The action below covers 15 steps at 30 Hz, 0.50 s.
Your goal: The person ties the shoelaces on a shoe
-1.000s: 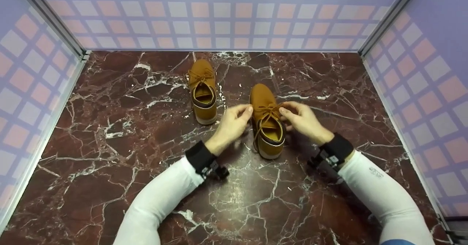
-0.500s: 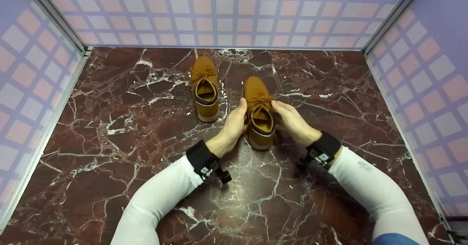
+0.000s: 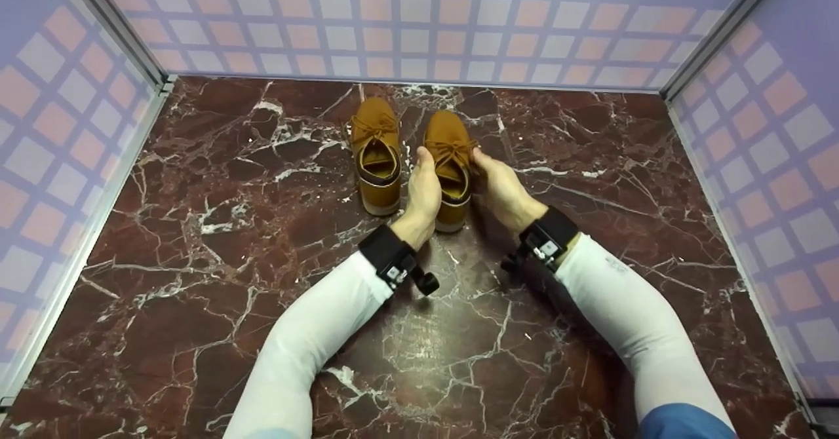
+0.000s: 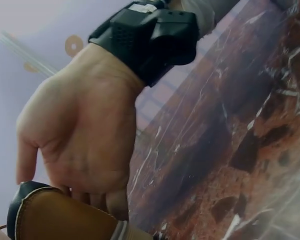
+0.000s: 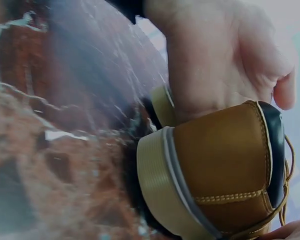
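A tan lace-up shoe [image 3: 447, 128] with a tied bow stands upright on the marble-look surface, toe pointing away. My left hand [image 3: 425, 191] lies along its left side, thumb up near the collar. On its right side my right hand [image 3: 499, 189] rests with the thumb by the laces. In both wrist views the fingers reach straight down along the shoe, partly hidden behind its heel [image 5: 220, 155]. The matching shoe [image 3: 375, 116] stands close on the left, also laced and facing away, with a narrow gap between the two.
Dark red marbled surface [image 3: 216, 334] with white veins spreads all around. Lilac walls with pink and white squares [image 3: 416, 36] close off the back and both sides. Each wrist wears a black band [image 3: 549, 237] with a camera.
My hands have left the bow and settled along the shoe's sides. The right shoe has slid forward and left, closer to the other shoe.
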Motion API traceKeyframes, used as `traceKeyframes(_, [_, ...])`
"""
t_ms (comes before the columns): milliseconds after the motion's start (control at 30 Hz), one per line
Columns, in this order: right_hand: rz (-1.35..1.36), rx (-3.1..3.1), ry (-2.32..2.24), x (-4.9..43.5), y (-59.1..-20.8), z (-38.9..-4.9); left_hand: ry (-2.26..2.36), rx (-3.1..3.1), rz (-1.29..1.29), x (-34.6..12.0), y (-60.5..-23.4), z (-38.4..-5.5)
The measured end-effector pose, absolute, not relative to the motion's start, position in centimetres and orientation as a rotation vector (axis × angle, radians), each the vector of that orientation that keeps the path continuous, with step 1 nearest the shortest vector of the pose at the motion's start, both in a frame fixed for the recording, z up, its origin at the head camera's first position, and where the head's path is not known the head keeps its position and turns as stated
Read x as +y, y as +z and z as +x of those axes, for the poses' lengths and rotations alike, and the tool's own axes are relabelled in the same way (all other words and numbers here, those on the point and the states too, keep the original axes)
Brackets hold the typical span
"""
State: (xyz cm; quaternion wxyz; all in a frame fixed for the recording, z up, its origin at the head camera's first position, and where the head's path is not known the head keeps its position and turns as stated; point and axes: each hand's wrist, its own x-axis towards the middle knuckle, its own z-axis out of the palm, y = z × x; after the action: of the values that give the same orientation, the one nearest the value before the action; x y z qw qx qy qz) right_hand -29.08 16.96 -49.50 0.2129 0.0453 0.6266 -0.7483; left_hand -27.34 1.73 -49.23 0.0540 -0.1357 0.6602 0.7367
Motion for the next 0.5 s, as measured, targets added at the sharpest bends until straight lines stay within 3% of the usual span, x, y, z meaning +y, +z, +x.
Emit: traceKeyframes(500, [0.217, 1.683, -2.214, 15.6, -49.3, -32.1, 2.369, 2.032, -0.466, 3.5, -49.5, -30.5])
